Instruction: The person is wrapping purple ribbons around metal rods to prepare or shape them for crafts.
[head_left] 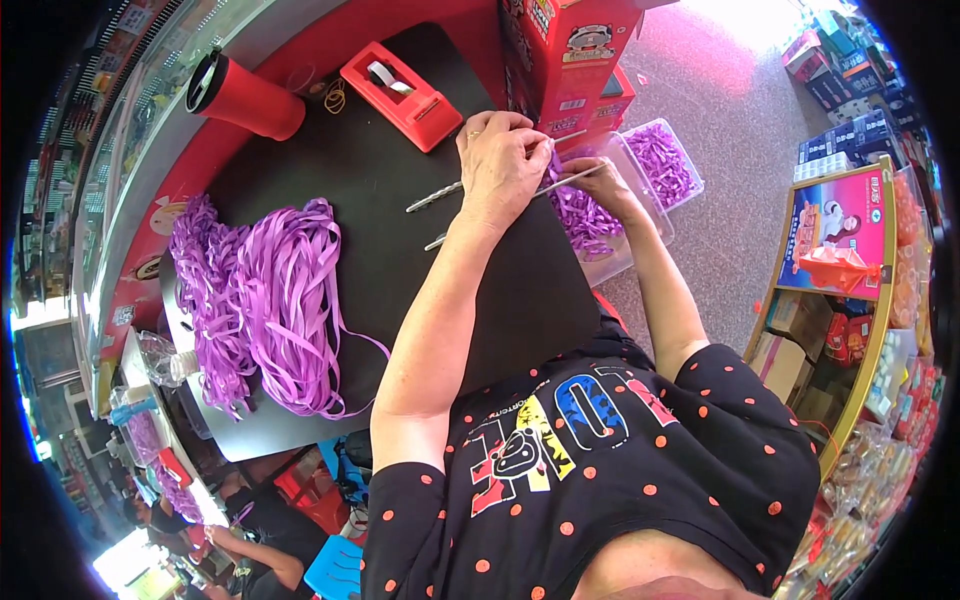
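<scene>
My left hand [497, 168] is over the far right edge of the dark table, its fingers closed in a pinch on a short piece of purple ribbon [554, 168]. Two thin metal rods, one with a twisted end [432, 197] and another [572, 180] nearer me, run slantwise by my hands. Beside the ribbon, my right hand [603, 188] has its fingers curled in by the nearer rod's far end; what they grip is hidden. Just under it, a clear plastic bin [628, 262] holds many purple ribbon pieces. Large bundles of loose purple ribbon [290, 305] lie on the table's left side.
A red tape dispenser [405, 98], a red tumbler [255, 100] and rubber bands [335, 97] sit at the table's far side. Red boxes [570, 60] stand behind my hands, near a second bin [680, 160]. Shelving [830, 290] is at right; another person [260, 550] works lower left.
</scene>
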